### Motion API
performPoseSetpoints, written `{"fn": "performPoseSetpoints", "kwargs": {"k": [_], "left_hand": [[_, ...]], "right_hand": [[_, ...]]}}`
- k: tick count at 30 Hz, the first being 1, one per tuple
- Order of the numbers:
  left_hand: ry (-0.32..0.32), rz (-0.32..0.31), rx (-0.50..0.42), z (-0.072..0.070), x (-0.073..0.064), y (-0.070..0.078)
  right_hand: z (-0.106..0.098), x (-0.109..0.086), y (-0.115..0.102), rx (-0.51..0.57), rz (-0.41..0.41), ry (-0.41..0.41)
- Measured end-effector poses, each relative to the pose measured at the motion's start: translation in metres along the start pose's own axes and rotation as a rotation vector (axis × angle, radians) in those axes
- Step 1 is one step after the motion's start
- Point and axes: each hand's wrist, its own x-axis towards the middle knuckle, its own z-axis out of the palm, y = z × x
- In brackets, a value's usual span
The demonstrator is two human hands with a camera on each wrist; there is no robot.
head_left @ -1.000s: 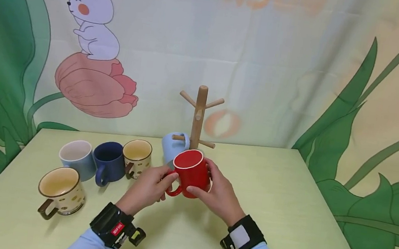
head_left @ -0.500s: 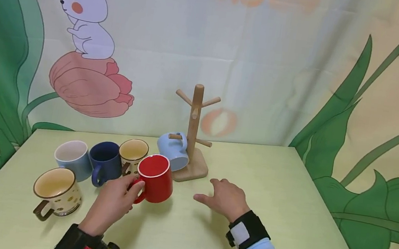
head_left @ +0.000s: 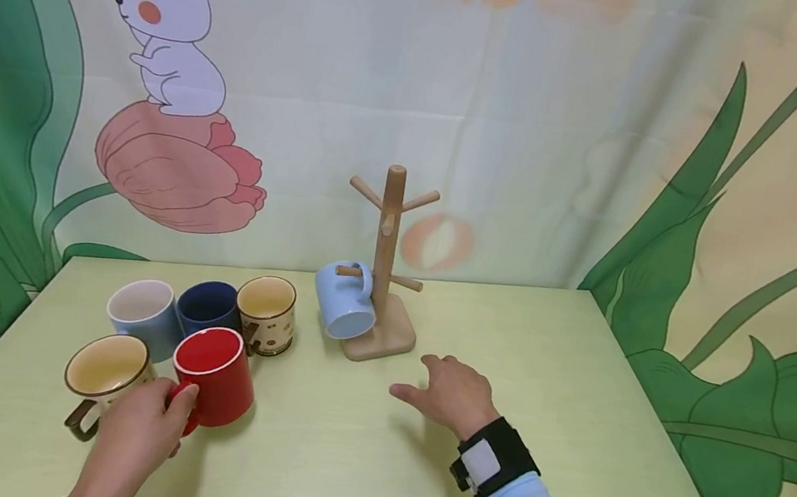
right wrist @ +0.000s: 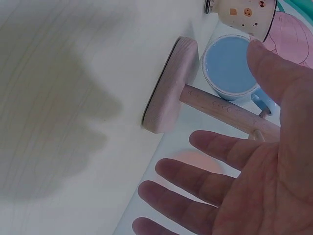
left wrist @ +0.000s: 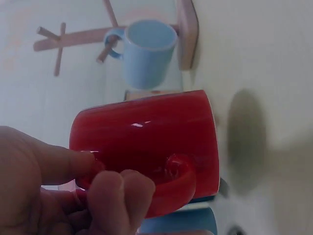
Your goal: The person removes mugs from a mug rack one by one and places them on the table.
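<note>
My left hand (head_left: 140, 429) pinches the handle of a red mug (head_left: 218, 384), which it carries upright among the other mugs at the left. The left wrist view shows thumb and fingers round that handle, with the red mug (left wrist: 146, 132) filling the middle. My right hand (head_left: 451, 394) hovers over the table with its fingers spread and nothing in them; the right wrist view shows the bare palm (right wrist: 259, 191). A light blue mug (head_left: 344, 304) hangs tilted by its handle from a low peg of the wooden mug tree (head_left: 388, 239).
Left of the tree stand a spotted cream mug (head_left: 275, 325), a dark blue mug (head_left: 210, 303), a blue mug with a pale inside (head_left: 148, 316) and a nearer spotted cream mug (head_left: 106, 370). A printed curtain (head_left: 535, 132) hangs behind the table (head_left: 570, 439).
Both hands were on the red mug; the right let go and drew slightly back. The left hand carried the mug to the left and toward me, away from the mug tree.
</note>
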Motion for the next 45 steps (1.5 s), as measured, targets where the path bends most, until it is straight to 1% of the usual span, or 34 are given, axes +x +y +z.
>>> {"fn": "performPoseSetpoints", "kwargs": {"k": [2,4,6,8,13,15,17,21,25,27,30,32,33,35,36,38,40,42,43,44,45], "left_hand": [[0.003,-0.011,0.013,-0.001,0.000,-0.007],[0.017,-0.008,0.026,-0.001,0.001,-0.013],[0.032,0.000,0.036,0.001,0.001,-0.019],[0.036,-0.006,0.036,0.003,0.002,-0.024],[0.026,-0.030,0.048,0.009,0.006,-0.031],[0.035,-0.030,0.061,0.011,0.008,-0.032],[0.062,-0.016,0.079,0.011,0.008,-0.034],[0.079,-0.021,0.093,0.012,0.010,-0.033],[0.106,0.007,0.103,0.011,0.011,-0.031],[0.124,0.027,0.116,0.010,0.008,-0.031],[0.124,0.034,0.143,0.006,-0.005,-0.025],[0.139,0.074,0.175,0.002,-0.014,-0.014],[0.154,0.108,0.189,0.001,-0.018,-0.007],[0.211,0.219,0.217,0.000,-0.025,0.007],[0.249,0.293,0.240,0.001,-0.027,0.013],[0.320,0.436,0.294,0.005,-0.028,0.024],[0.355,0.558,0.348,0.012,-0.028,0.032],[0.355,0.647,0.391,0.020,-0.027,0.039],[0.349,0.676,0.405,0.024,-0.026,0.041],[0.337,0.694,0.407,0.028,-0.025,0.043],[0.319,0.695,0.393,0.030,-0.024,0.044]], "right_hand": [[0.000,0.000,0.000,0.001,0.004,-0.006],[0.001,0.000,0.000,0.003,0.006,-0.011],[0.001,0.001,-0.001,0.004,0.005,-0.015],[0.001,0.001,-0.002,0.005,0.004,-0.018],[0.002,0.000,-0.002,0.005,0.006,-0.015],[0.001,0.000,-0.002,0.010,0.009,-0.011],[0.002,0.000,-0.002,0.020,0.009,-0.015],[0.001,0.001,-0.002,0.038,0.011,-0.018],[0.000,0.002,-0.001,0.035,0.012,-0.005],[0.001,0.002,-0.003,0.037,0.000,0.005],[0.003,0.000,-0.010,0.078,-0.055,0.020],[0.002,0.000,-0.018,0.157,-0.106,0.027],[0.002,0.001,-0.023,0.213,-0.137,0.019],[0.002,0.002,-0.036,0.369,-0.196,-0.023],[0.003,0.002,-0.043,0.472,-0.218,-0.067],[0.004,0.003,-0.056,0.692,-0.234,-0.179],[0.007,0.004,-0.068,0.890,-0.230,-0.297],[0.009,0.005,-0.077,1.031,-0.205,-0.398],[0.010,0.005,-0.080,1.076,-0.194,-0.429],[0.011,0.005,-0.082,1.108,-0.185,-0.449],[0.012,0.005,-0.083,1.124,-0.174,-0.458]]}}
